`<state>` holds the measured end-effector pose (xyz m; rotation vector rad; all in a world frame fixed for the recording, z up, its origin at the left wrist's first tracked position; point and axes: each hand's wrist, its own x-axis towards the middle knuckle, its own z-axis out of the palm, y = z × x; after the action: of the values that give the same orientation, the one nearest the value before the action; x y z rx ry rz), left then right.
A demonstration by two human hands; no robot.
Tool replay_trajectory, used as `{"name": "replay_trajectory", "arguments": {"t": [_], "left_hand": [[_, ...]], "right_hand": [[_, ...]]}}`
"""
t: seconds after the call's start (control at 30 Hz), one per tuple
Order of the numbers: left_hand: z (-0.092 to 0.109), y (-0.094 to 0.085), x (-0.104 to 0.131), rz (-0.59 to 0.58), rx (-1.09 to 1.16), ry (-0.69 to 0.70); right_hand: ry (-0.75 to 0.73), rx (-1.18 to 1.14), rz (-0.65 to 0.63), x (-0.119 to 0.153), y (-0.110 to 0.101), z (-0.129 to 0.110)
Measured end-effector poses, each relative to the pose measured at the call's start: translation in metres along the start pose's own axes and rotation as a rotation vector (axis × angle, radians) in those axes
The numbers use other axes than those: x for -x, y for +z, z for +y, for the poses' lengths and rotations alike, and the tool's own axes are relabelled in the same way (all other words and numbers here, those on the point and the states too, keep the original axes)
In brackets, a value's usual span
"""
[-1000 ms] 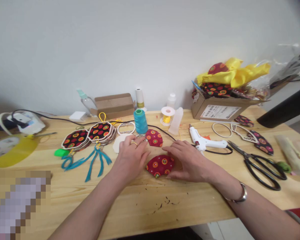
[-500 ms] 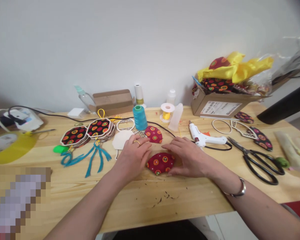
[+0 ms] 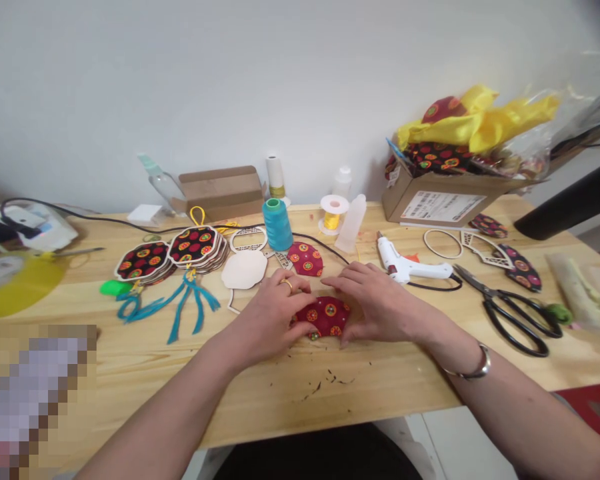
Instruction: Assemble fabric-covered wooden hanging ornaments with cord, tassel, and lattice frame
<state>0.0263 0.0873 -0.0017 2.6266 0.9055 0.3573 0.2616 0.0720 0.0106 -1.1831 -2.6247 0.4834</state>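
Note:
A dark red fan-shaped fabric piece (image 3: 327, 313) with round flower prints lies on the table between my hands. My left hand (image 3: 273, 313), with a ring on it, grips its left end with thumb and fingers. At the right end, my right hand (image 3: 377, 303) holds the edge between its curved thumb and fingers. Just behind sits a second red fan-shaped piece (image 3: 306, 260), joined to a pale lattice piece (image 3: 283, 261). A plain scalloped wooden plate (image 3: 244, 269) rests beyond my left hand. Behind these stands a teal thread cone (image 3: 277, 227).
A white glue gun (image 3: 400, 267) and black-handled scissors (image 3: 510, 310) lie at right. Stacked patterned ornaments (image 3: 195, 247) with teal tassels (image 3: 187, 303) are at left. A cardboard box (image 3: 430, 200) full of fabric stands back right. Dark scraps (image 3: 325, 380) lie in front.
My left thumb has come onto the front left edge of the red fabric piece, and my fingers now cover its left end. The view has shifted slightly.

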Motion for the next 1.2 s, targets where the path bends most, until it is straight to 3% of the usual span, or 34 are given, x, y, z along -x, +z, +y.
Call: {"name": "replay_trajectory", "arguments": {"t": [0.33, 0.47, 0.6, 0.87, 1.07, 1.2], "left_hand": [[0.003, -0.003, -0.001, 0.013, 0.002, -0.005], [0.008, -0.002, -0.001, 0.081, 0.024, -0.010], [0.016, 0.001, -0.001, 0.059, 0.027, -0.052], [0.020, 0.005, -0.002, 0.005, 0.002, -0.093], [0.020, 0.006, -0.003, -0.012, 0.017, -0.109], [0.020, 0.006, -0.003, -0.018, 0.035, -0.115]], "right_hand": [[-0.051, -0.151, 0.221, 0.002, -0.002, 0.006], [-0.067, -0.159, 0.155, 0.000, -0.003, 0.001], [-0.041, -0.083, 0.055, -0.002, 0.001, -0.002], [-0.019, 0.013, 0.089, -0.004, 0.013, 0.001], [0.018, -0.089, 0.076, -0.003, 0.007, -0.002], [0.066, -0.240, 0.237, 0.000, 0.003, 0.000]]}}
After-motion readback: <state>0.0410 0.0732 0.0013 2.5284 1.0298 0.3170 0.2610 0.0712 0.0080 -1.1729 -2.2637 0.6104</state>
